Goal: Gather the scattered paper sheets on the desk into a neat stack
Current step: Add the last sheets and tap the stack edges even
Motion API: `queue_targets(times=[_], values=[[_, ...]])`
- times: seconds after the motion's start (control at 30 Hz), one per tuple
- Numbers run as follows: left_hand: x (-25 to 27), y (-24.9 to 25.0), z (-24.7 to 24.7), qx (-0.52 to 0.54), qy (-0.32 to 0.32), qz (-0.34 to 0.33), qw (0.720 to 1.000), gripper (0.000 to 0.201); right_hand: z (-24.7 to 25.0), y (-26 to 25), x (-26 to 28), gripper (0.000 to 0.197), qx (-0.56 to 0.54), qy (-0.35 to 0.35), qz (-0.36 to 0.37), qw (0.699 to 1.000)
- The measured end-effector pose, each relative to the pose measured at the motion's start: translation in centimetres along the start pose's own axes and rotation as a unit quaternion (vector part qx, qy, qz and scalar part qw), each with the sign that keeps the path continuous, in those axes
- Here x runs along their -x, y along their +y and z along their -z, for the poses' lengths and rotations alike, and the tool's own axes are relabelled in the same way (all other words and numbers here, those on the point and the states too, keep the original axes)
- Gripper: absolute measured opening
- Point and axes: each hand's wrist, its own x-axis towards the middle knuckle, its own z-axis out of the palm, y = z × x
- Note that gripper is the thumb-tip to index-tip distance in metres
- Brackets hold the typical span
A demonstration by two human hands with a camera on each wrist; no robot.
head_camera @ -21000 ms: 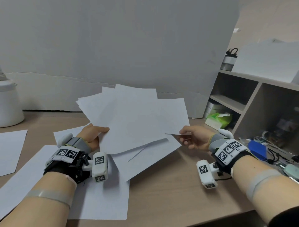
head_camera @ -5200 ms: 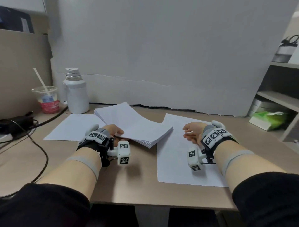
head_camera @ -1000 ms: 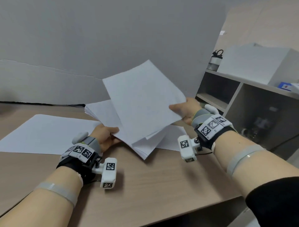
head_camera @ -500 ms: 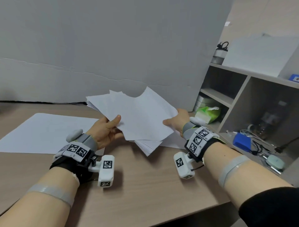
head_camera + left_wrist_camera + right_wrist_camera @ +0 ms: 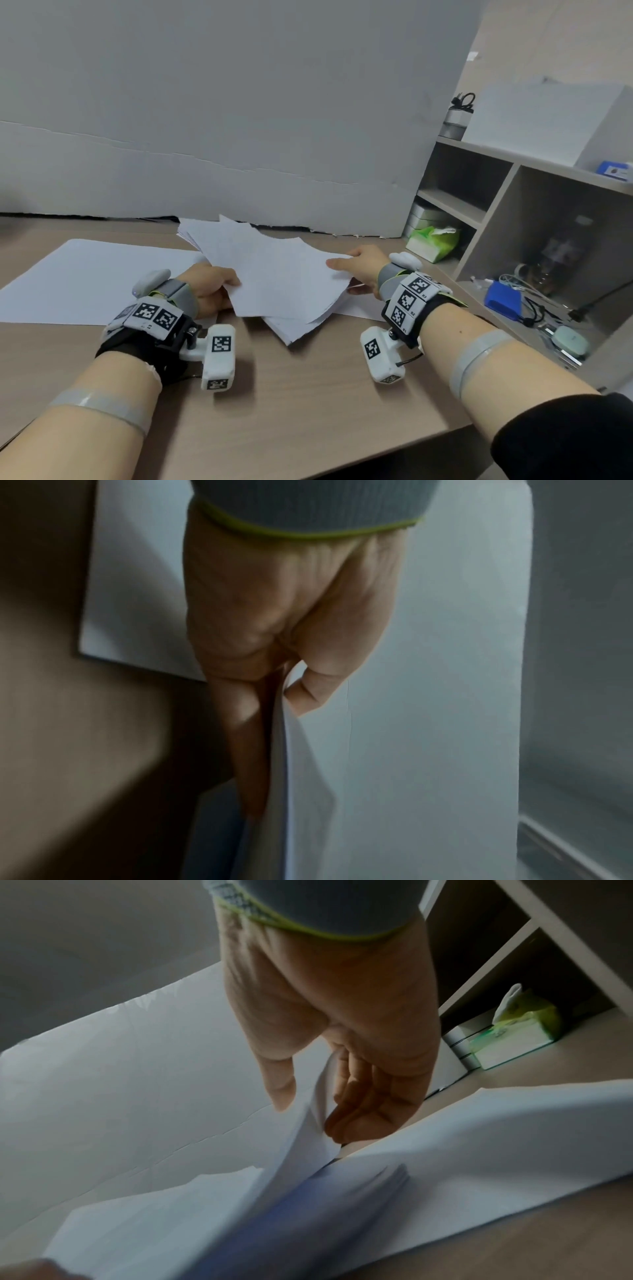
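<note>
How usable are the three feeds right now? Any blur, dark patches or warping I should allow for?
Head view: sharp and evenly lit, with wide-angle bending at the shelf unit; both hands cast soft shadows on the desk. Left wrist view: dim, with the desk side blurred dark; only the left hand pinching the paper stack reads. Right wrist view: dim, soft sheet edges; the right hand is clear.

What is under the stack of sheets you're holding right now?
Under the stack, gripped by the left hand and right hand, lie the desk and a loose sheet at the right edge. How far that sheet runs underneath is covered.
</note>
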Motion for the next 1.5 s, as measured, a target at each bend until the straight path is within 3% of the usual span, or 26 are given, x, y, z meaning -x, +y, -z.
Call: queue_targets(times=[0.07,0.17,0.3,0.47,0.67,0.77,0.87,0.93,1.0,1.03,1.1,1.17,1.2,1.23,1.37,1.5], values=[[0.0,0.5,0.8,0.045,-0.016,-0.002,0.999,0.042,0.5,-0.2,-0.2,0.042,-0.014,0.020,-0.024,0.999],[0.2,1.7,2.3,0.106,-0.006,-0.018,0.994,0.043,1.5,-0.9,-0.2,0.042,-0.077,0.046,-0.059,0.994],[0.8,3.6,4.1,0.157,0.041,-0.087,0.983,0.021,1.0,-1.5,-0.5,0.036,-0.116,0.058,-0.076,0.989],[1.6,5.5,4.6,0.145,0.122,-0.196,0.962,0.027,-3.7,-2.6,-0.9,0.014,0.025,-0.043,-0.013,0.999],[2.1,7.1,7.5,0.138,0.172,-0.279,0.935,0.018,-13.2,-6.7,-3.4,0.018,0.210,-0.106,0.111,0.966],[2.5,7.4,9.2,0.148,0.179,-0.297,0.926,0.020,-16.6,-8.1,-4.5,0.039,0.281,-0.123,0.144,0.941],[2.9,7.5,10.6,0.160,0.199,-0.302,0.919,0.024,-19.1,-8.6,-6.1,0.090,0.355,-0.138,0.164,0.910],[3.0,7.6,10.6,0.164,0.201,-0.297,0.919,0.035,-19.9,-8.4,-8.1,0.110,0.376,-0.138,0.171,0.900],[3.0,7.5,10.7,0.157,0.204,-0.295,0.920,0.049,-19.9,-9.4,-7.1,0.105,0.403,-0.146,0.171,0.887],[2.9,7.4,10.7,0.152,0.206,-0.293,0.921,0.050,-19.7,-9.9,-6.1,0.092,0.417,-0.154,0.164,0.880],[2.7,7.2,10.7,0.150,0.212,-0.289,0.922,0.037,-19.7,-10.1,-5.4,0.072,0.442,-0.165,0.153,0.868],[2.4,6.9,10.7,0.148,0.216,-0.283,0.923,0.026,-20.0,-9.8,-5.8,0.094,0.468,-0.140,0.155,0.858],[2.4,6.8,10.6,0.148,0.210,-0.283,0.924,0.021,-20.1,-9.7,-6.0,0.098,0.467,-0.126,0.165,0.859],[2.3,6.6,10.3,0.147,0.205,-0.283,0.925,0.021,-19.9,-9.7,-6.0,0.088,0.455,-0.133,0.169,0.864],[2.4,6.4,9.2,0.143,0.190,-0.285,0.929,0.029,-16.7,-9.9,-4.8,0.024,0.309,-0.153,0.138,0.928],[1.9,5.9,8.7,0.142,0.169,-0.258,0.941,0.026,-11.6,-8.1,-5.1,0.038,0.150,-0.118,0.035,0.981]])
